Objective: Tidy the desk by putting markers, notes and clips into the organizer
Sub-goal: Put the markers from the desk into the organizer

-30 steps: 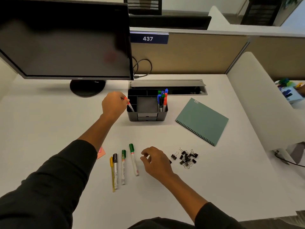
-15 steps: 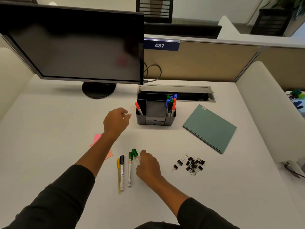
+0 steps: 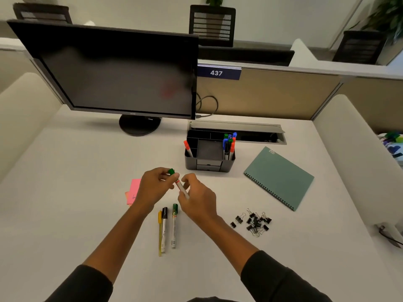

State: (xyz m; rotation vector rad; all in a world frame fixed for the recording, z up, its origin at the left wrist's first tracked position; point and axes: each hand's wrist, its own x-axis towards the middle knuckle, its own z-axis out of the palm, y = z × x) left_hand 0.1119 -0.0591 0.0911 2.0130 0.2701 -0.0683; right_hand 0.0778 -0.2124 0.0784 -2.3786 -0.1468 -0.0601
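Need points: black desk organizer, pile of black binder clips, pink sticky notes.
black desk organizer [image 3: 209, 167]: head view, bare front wall below the compartments.
pile of black binder clips [image 3: 254, 223]: head view, middle of the pile.
pink sticky notes [image 3: 134, 189]: head view, visible pink sheet beside the left wrist.

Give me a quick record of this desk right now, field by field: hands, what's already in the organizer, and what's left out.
left hand: pinches green-capped marker near cap
right hand: holds same marker's lower barrel
organizer: red-capped marker left, several markers right
loose markers: three, near the person
sticky notes: pink, left
binder clips: pile, right
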